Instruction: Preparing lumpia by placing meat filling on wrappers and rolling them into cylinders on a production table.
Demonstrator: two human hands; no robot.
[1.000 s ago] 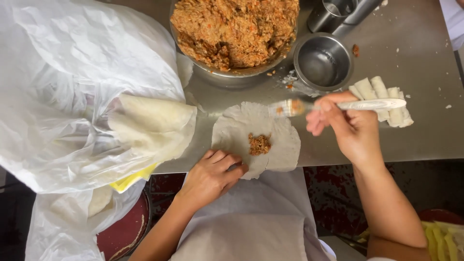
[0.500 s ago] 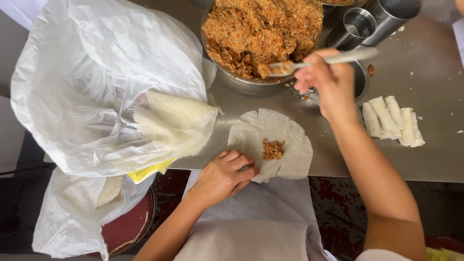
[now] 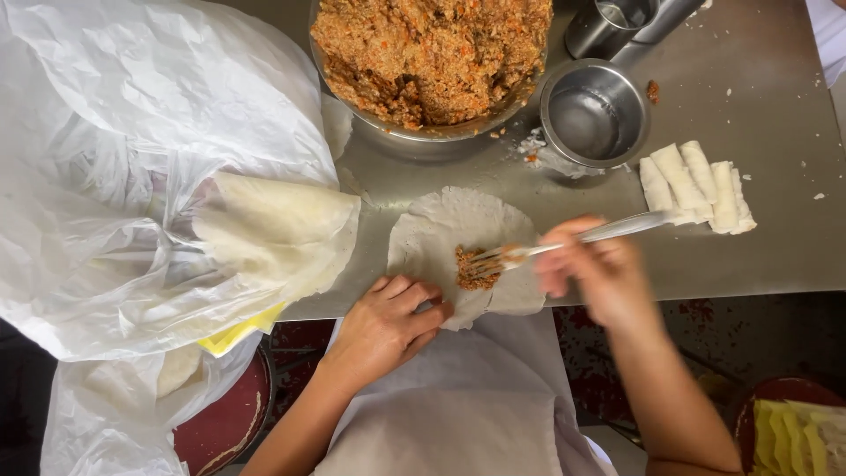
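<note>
1. Lying flat on the steel table [image 3: 775, 256] at its near edge, the round wrapper [image 3: 441, 225] sits between both hands; its near rim overhangs the edge slightly.
2. A small mound of filling [image 3: 471, 273] rests on the wrapper, right of centre.
3. Left hand [image 3: 383, 322]: fingers loosely curled, fingertips pressing the wrapper's near-left rim. It holds nothing.
4. Right hand [image 3: 599, 269]: closed around the handle of a fork [image 3: 564, 245]. The tines touch the filling mound. The hand is motion-blurred.
5. Behind the wrapper stands a large bowl [image 3: 432, 132] of orange-brown mix, just beside a small empty steel cup [image 3: 595, 115].
6. Finished rolls [image 3: 696, 185] lie in a row right of the fork handle, apart from the wrapper.
7. Left of the wrapper, a stack of wrappers [image 3: 282, 229] protrudes from a white plastic bag [image 3: 132, 159], near but not touching.
8. Bare table shows right of the rolls and between wrapper and bowl.
</note>
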